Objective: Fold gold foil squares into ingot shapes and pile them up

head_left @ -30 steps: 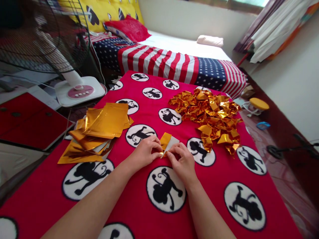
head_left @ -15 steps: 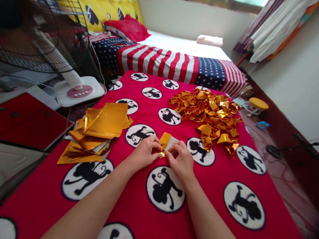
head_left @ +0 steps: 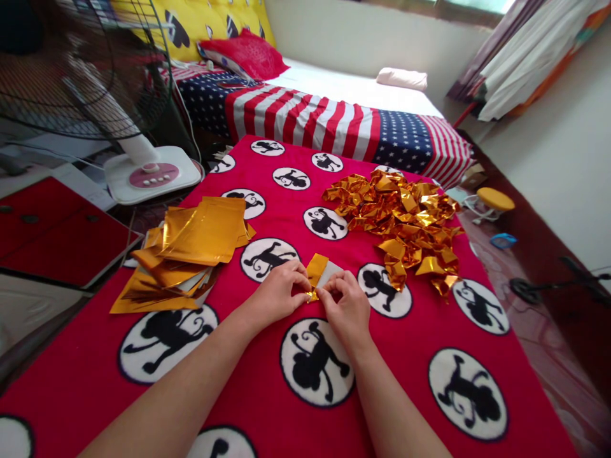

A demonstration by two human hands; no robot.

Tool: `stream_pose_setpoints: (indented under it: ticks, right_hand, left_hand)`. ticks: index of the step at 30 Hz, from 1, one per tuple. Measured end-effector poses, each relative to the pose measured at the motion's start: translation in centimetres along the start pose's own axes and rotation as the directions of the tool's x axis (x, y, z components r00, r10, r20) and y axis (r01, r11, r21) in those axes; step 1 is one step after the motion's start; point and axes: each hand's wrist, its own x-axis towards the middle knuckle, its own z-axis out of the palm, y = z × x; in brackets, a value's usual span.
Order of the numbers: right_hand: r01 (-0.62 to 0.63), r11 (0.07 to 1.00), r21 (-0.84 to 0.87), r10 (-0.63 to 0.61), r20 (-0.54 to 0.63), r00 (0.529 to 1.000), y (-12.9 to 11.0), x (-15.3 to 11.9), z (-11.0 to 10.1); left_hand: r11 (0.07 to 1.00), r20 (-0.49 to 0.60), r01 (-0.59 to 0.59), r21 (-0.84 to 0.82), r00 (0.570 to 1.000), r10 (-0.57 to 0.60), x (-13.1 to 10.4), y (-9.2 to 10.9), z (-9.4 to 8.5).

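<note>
A small, partly folded gold paper [head_left: 317, 269] with a pale grey side lies at the middle of the red cloth [head_left: 396, 369]. My left hand [head_left: 284, 287] pinches its near left edge, thumb and fingers together. From the other side, my right hand [head_left: 347, 304] has its fingertips closed on the near right edge. To the left is a loose stack of flat gold sheets [head_left: 203, 232]. Beyond my right hand spreads a heap of folded, crinkled gold pieces [head_left: 405, 216].
A fan [head_left: 151, 175] stands at the left beside a red cabinet [head_left: 57, 232]. Behind the cloth-covered surface is a bed [head_left: 310, 121] with a red pillow [head_left: 251, 54]. A yellow stool [head_left: 495, 198] is on the floor at the right.
</note>
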Motion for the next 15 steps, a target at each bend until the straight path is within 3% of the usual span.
stream_pose_setpoints:
  ticks: [15]
  right_hand:
    - [0.040, 0.997, -0.071, -0.042, -0.022, 0.999, -0.27, -0.24, 0.26]
  left_hand:
    - [0.998, -0.033, 0.030, 0.057, 0.999, -0.028, -0.11, 0.73, 0.48]
